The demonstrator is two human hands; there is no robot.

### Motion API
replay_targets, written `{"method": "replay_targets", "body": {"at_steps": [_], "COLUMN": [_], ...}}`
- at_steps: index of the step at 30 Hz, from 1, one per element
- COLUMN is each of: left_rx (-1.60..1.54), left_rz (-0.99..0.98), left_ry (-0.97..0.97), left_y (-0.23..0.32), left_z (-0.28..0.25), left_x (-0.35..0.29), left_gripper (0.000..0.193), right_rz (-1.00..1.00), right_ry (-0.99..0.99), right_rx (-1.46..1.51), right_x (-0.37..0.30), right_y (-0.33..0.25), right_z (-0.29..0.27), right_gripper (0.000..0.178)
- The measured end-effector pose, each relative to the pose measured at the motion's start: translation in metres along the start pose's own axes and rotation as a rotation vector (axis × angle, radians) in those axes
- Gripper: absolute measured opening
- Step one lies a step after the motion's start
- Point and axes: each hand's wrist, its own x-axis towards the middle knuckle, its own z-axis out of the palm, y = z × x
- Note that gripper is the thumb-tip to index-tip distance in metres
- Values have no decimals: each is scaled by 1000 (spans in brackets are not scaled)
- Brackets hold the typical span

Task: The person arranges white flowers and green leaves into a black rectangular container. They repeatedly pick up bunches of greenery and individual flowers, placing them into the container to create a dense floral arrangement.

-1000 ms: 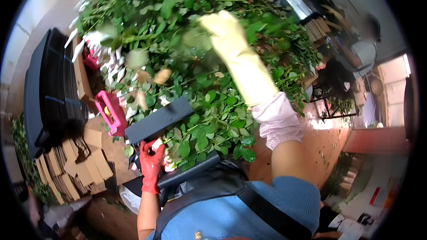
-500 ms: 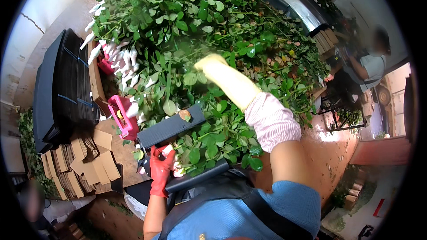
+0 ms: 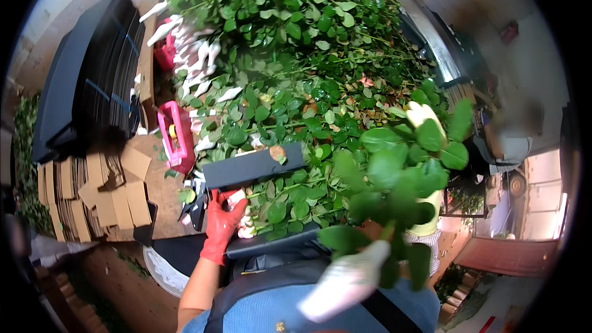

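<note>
no readable text, label, number or sign on anything in view

Remote view here: I've got a brown table [image 3: 165, 200] with cardboard [image 3: 131, 203] piled on its left, a pink tape dispenser [image 3: 179, 163] nearby, and leafy stems [image 3: 290, 80] heaped all over.

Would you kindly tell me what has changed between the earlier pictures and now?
The yellow-gloved right hand has swung rightward across the greenery and now appears to hold a leafy stem, its white-wrapped head hanging downward. A brownish leaf, absent in the earliest picture, lies on the dark strip. The red-gloved left hand stays at the pale flower heads.
</note>
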Motion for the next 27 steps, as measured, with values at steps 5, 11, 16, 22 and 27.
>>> {"method": "replay_targets", "body": {"at_steps": [5, 11, 16, 22, 27], "left_rx": [84, -19, -79, -44, -58], "left_rz": [108, 85, 38, 150, 151], "left_ry": [53, 13, 3, 4, -3], "left_y": [23, 6, 15, -1, -3], "left_z": [3, 5, 6, 4, 5], "left_x": [-5, 2, 0, 4, 5], "left_gripper": [35, 54, 50, 52, 58], "right_rz": [199, 336, 428, 531, 592], "right_ry": [-14, 9, 53, 104, 182], "right_rx": [-16, 17, 78, 130, 210], "right_x": [-52, -88, -110, -124, -130], "right_y": [-23, -39, -43, -56, -58], "right_z": [-22, -29, -27, -22, -21], "right_gripper": [33, 32, 31, 30, 29]}}
